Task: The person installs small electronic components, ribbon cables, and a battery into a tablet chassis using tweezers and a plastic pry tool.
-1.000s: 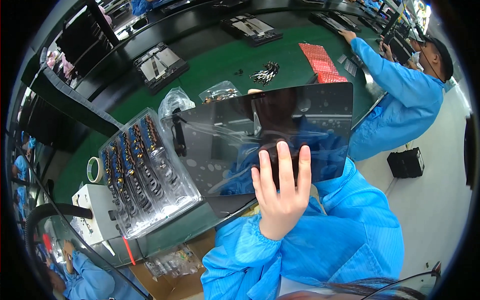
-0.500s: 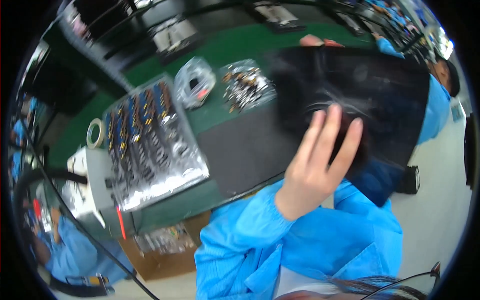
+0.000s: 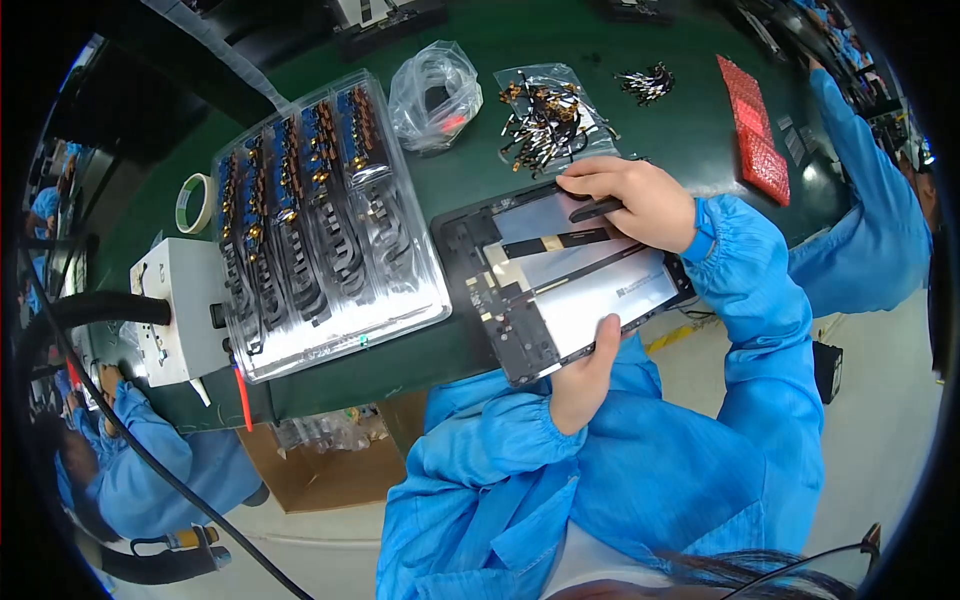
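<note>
An opened tablet (image 3: 600, 290) lies with its silver inner side up, at the table's near edge in front of me. Black circuit parts run along its left end, and dark ribbon strips cross the silver area. My left hand (image 3: 583, 385) grips its near edge, thumb on top and the other fingers hidden underneath. Over the far edge, my right hand (image 3: 640, 203) is closed around a slim black tool (image 3: 597, 209), whose exact kind I cannot make out. A bag of small cable parts (image 3: 550, 125) lies just beyond the tablet.
Left of the tablet, a clear plastic tray (image 3: 400, 310) holds rows of ribbon-like parts. Around it are a tape roll (image 3: 194, 204), a white box (image 3: 180, 310) and a plastic bag (image 3: 432, 95). Red bubble wrap (image 3: 755, 140) lies right; a cardboard box (image 3: 320, 478) stands below.
The black glossy panel raised before me is gone from view; the tablet now lies silver side up. My left hand went from spread fingers to gripping its edge. My right hand shows with the tool.
</note>
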Tool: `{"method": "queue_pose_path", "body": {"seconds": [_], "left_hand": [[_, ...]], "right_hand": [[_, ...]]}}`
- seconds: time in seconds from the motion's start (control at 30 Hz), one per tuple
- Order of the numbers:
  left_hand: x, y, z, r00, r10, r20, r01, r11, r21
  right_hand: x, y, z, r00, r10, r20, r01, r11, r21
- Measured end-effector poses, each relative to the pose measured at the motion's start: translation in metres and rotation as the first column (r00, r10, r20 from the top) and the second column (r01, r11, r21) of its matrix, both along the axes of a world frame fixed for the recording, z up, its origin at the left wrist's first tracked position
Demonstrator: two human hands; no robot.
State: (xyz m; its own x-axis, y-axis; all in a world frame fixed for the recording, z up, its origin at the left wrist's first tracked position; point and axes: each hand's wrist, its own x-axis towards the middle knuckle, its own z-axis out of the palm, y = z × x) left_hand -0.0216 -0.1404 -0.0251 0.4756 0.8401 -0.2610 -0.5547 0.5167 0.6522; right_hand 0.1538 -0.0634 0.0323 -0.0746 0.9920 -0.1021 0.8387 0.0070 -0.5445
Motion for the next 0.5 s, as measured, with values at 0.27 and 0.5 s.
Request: {"method": "queue_pose_path", "body": {"seconds": [0.27, 0.5], "left_hand": [[-0.073, 0.040, 0.017, 0.799, -0.499, 0.335, 0.601, 0.637, -0.482], [-0.106, 0.059, 0.050, 0.604, -0.414, -0.681, 0.788, 0.186, 0.587]], "right_hand": [[-0.005, -0.003, -0.006, 0.992, 0.025, 0.120, -0.035, 0.996, 0.084], [0.009, 0.025, 0.007, 0.915, 0.252, 0.314, -0.262, 0.965, -0.010]]}}
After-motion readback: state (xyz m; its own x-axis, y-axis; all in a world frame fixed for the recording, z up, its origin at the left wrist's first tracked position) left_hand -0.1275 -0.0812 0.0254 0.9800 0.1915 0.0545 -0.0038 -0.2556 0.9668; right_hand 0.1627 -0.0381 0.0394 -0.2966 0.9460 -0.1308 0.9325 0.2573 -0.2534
